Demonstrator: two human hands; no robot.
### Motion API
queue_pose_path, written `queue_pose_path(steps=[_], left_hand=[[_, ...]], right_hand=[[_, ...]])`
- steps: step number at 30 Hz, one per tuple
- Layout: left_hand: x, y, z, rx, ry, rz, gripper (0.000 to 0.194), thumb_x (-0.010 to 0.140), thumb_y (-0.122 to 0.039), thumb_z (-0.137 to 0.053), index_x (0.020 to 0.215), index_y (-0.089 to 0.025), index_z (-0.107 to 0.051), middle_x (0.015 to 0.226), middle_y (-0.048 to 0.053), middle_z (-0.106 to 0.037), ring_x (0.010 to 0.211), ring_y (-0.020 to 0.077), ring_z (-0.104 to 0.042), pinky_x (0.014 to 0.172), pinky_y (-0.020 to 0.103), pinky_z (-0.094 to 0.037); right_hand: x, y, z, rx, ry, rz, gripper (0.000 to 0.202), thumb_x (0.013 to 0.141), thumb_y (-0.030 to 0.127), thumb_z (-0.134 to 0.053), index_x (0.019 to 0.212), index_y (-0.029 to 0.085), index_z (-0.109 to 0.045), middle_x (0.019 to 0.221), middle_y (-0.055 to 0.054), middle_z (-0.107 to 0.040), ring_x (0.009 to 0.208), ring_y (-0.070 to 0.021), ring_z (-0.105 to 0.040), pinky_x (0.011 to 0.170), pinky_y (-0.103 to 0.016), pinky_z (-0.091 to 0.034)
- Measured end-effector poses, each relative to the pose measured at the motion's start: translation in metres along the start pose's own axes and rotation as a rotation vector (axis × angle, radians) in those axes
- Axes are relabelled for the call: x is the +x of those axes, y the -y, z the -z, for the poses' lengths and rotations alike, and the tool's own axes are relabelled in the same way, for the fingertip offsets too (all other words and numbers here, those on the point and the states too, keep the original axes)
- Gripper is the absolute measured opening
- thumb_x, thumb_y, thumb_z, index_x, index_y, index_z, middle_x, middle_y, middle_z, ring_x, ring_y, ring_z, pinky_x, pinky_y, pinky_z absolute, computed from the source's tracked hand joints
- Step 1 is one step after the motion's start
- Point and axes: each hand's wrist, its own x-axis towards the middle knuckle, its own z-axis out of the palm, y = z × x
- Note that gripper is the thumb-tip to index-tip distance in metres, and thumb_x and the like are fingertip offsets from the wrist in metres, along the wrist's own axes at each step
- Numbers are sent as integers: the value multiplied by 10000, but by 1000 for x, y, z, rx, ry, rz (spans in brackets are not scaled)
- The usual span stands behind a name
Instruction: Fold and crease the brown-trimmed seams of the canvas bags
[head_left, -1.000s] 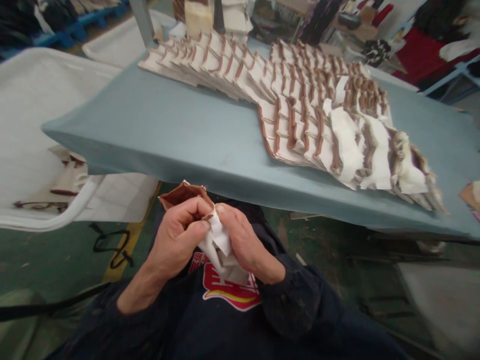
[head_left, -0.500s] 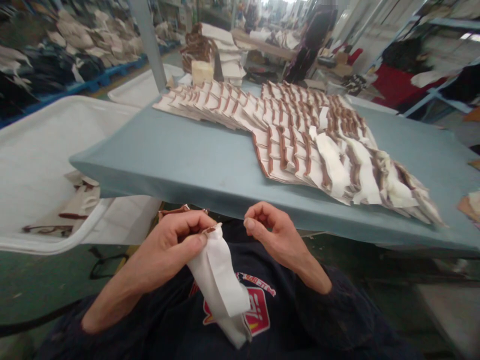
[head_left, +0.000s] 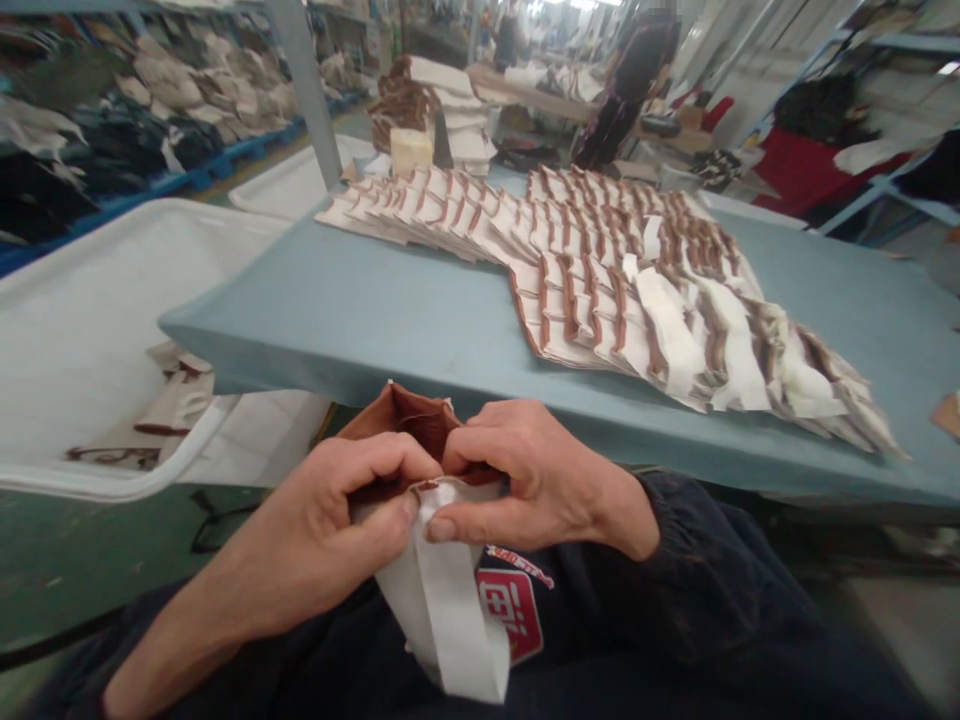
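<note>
A white fabric pouch [head_left: 409,590] with a brown lining hangs in front of my chest, its mouth spread toward the table. My left hand [head_left: 349,510] pinches the near rim, thumb outside and fingers inside. Close beside it, my right hand [head_left: 525,480] grips the same rim, thumb on the outer face and fingers tucked in the opening. A white strip [head_left: 454,610] hangs down the pouch's outer face from between the two thumbs. The fingertips inside the pouch are partly hidden.
Overlapping rows of white-and-brown fabric pieces [head_left: 577,290] cover much of the blue table [head_left: 360,310]; several carry loose white strips. A white bin [head_left: 172,225] with similar pieces stands at left. A post [head_left: 304,90] rises behind. A person [head_left: 630,80] stands beyond.
My right hand has moved left onto the pouch's rim, closing on it beside my left hand. The pouch's mouth has opened, showing the brown lining.
</note>
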Motion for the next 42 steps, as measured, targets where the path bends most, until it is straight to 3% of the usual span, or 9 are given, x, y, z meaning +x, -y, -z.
queue_pose_path(steps=[4, 8, 11, 15, 22, 25, 29, 34, 42], left_hand=[[2, 3, 0, -32, 27, 2, 178, 835, -195, -581, 730, -198, -724, 634, -32, -664, 568, 119, -561, 515, 182, -412], [8, 7, 10, -134, 203, 40, 211, 884, -268, -596, 859, -196, -792, 741, 13, -736, 650, 157, -626, 576, 208, -478], [12, 14, 13, -203, 282, 74, 195, 889, -340, -665, 794, -191, -746, 671, -8, -658, 601, 140, -543, 542, 205, -436], [13, 23, 6, -253, 251, 33, 335, 915, -341, -678, 633, -192, -577, 576, -56, -461, 542, 104, -388, 503, 201, -332], [2, 39, -7, -387, 197, 55, 379, 972, -422, -694, 697, -191, -573, 646, -46, -481, 574, 109, -400, 503, 200, -338], [-1, 40, -4, -370, 198, 71, 348, 993, -407, -661, 728, -190, -598, 658, -37, -512, 584, 116, -430, 508, 199, -367], [0, 31, 4, -153, 160, 1, 245, 996, -291, -633, 783, -197, -709, 684, -21, -647, 615, 122, -557, 561, 185, -436], [0, 26, 4, -28, 66, -17, 169, 959, -275, -674, 853, -220, -794, 740, -10, -737, 619, 135, -643, 543, 176, -469], [-3, 21, 0, 99, -41, -109, 173, 880, -159, -634, 835, -238, -781, 739, -38, -764, 624, 122, -695, 574, 154, -503]], right_hand=[[-4, 5, 2, 131, 93, -72, 558, 1058, 561, -624, 667, 206, -442, 615, 67, -411, 554, -86, -366, 572, -279, -237], [-8, 4, 0, 212, 131, -161, 557, 1081, 552, -574, 663, 209, -443, 619, 60, -402, 552, -90, -364, 568, -287, -239], [-9, 5, -1, 271, 139, -170, 534, 1083, 517, -579, 668, 208, -448, 624, 59, -416, 552, -88, -365, 564, -284, -244], [-8, 11, -3, 444, 118, -199, 482, 1065, 427, -622, 672, 210, -444, 624, 65, -390, 549, -86, -328, 546, -272, -245], [-14, 15, -18, 778, 88, -380, 422, 1052, 374, -551, 676, 245, -410, 604, 65, -331, 536, -113, -284, 525, -292, -262], [-20, 14, -19, 718, 76, -373, 355, 1063, 402, -505, 752, 234, -471, 655, 55, -395, 577, -120, -341, 561, -286, -308], [-20, 15, -6, 479, 118, -325, 270, 1061, 354, -477, 841, 212, -543, 715, 33, -506, 644, -127, -435, 626, -284, -342], [-9, 18, 6, 207, 162, -317, 303, 975, 312, -596, 711, 210, -489, 619, 71, -397, 572, -101, -302, 580, -294, -229], [2, 24, 2, 169, 208, -388, 304, 887, 222, -601, 652, 211, -408, 584, 82, -325, 555, -91, -240, 552, -285, -214]])
